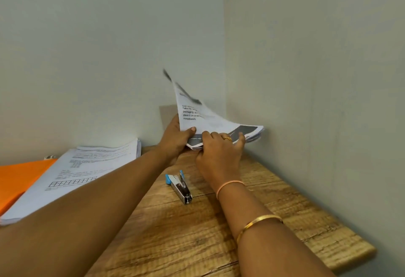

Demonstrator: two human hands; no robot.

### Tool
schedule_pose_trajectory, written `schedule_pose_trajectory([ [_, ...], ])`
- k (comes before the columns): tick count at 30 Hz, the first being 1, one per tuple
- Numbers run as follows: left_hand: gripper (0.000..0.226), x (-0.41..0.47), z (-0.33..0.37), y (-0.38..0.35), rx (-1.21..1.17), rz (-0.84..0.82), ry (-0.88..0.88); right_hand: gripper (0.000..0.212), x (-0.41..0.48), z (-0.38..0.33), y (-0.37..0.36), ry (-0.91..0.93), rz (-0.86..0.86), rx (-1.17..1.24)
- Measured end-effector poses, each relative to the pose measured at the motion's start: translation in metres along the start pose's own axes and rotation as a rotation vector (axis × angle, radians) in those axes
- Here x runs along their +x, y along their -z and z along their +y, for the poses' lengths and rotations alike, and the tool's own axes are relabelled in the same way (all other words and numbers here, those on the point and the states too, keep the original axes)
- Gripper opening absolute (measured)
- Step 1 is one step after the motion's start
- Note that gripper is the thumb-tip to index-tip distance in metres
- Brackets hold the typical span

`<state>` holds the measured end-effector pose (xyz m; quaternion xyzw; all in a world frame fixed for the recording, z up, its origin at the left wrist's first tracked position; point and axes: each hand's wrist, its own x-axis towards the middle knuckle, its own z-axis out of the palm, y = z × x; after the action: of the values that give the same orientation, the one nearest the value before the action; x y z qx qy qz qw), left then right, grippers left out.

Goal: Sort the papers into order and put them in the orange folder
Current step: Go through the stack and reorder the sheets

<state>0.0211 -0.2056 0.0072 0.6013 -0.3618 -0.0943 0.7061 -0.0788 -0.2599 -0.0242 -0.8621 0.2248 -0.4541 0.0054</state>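
At the far corner of the table [285, 222], your left grip [175, 137] pinches a lifted sheet [197, 110] while your right grip [219, 153] clasps the papers [252, 131] beneath. Nearer you lies a stapler [179, 187]; off left, another stack [87, 167] covers part of the orange folder [19, 180].

One view only: wide-angle camera on my head. Faces forward and down, into the corner where two pale grey-green painted walls [109, 35] meet. Close range: my left grip [175, 139] and right grip [219, 155] sit near frame centre; rough-grained brown wooden tabletop [285, 211] fills the lower frame below them.
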Motion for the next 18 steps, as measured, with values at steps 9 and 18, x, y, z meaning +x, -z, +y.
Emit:
schedule_pose_trajectory([
  [9, 0.037, 0.016, 0.004, 0.018, 0.321, 0.158, -0.128, 0.056, 0.000, 0.006, -0.009, -0.003, -0.312, 0.007],
  [18, 0.032, 0.013, -0.003, 0.090, 0.512, 0.457, -0.018, 0.047, -0.001, 0.004, -0.015, -0.008, -0.464, -0.001],
])
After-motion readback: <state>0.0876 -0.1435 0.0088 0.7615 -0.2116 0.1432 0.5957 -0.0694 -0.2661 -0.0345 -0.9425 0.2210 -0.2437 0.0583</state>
